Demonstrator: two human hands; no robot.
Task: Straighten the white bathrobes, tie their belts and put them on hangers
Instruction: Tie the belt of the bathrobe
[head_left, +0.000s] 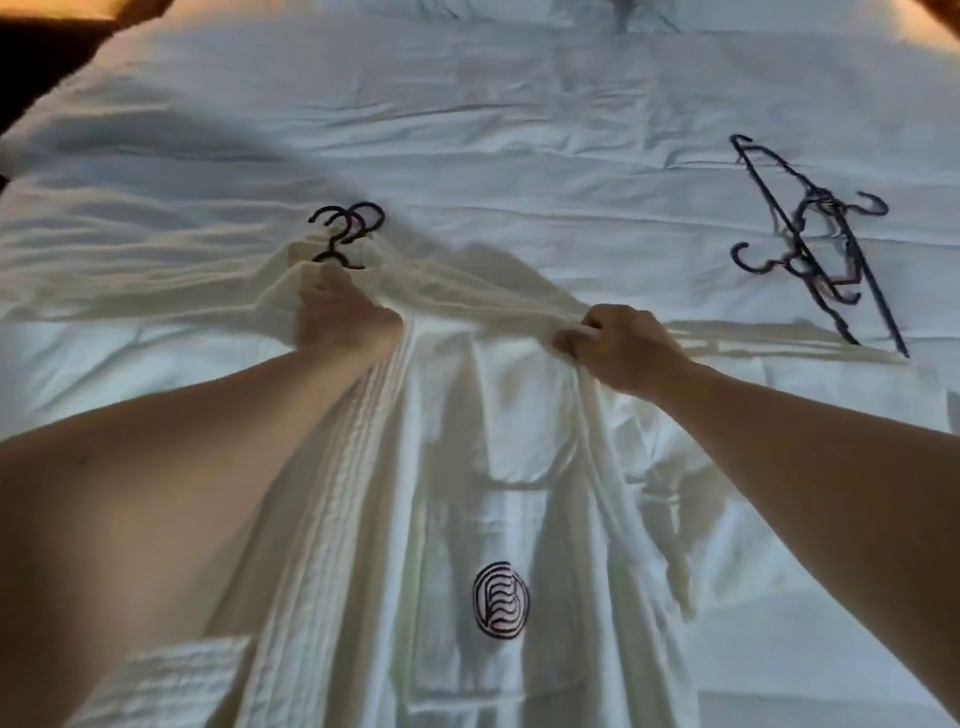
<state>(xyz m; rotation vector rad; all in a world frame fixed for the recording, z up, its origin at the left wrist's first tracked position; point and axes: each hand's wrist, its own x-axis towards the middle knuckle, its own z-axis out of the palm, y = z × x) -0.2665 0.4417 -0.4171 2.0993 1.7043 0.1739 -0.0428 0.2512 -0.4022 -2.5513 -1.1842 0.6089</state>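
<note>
Two hands (348, 317) (618, 345) gripping white bathrobe (498, 519), rumpled white bed (519, 130), spare hangers (815, 244)

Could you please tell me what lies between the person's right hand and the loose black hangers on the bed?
In the head view, only rumpled white bed sheet and a flat strip of white robe fabric lie between the right hand and the loose hangers.

We take this for a hotel bedroom: we see a wide bed (519, 130) made up in crumpled white sheets, white bathrobes (467, 467) bearing a round embroidered logo (501, 598), and spare black plastic hangers (821, 244) lying on it.
</note>
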